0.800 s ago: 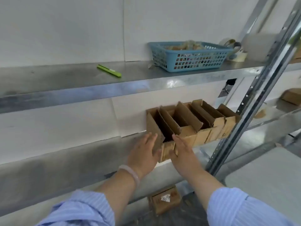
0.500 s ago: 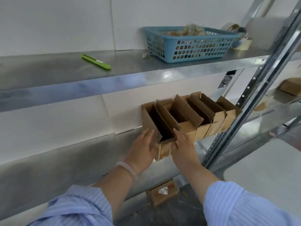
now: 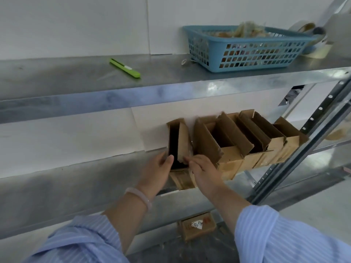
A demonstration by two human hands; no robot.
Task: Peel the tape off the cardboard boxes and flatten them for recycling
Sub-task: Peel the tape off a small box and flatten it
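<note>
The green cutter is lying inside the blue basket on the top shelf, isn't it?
Not quite. The green cutter lies on the top shelf, yes, but outside the blue basket, off to its left and apart from it. The head view shows this.
</note>
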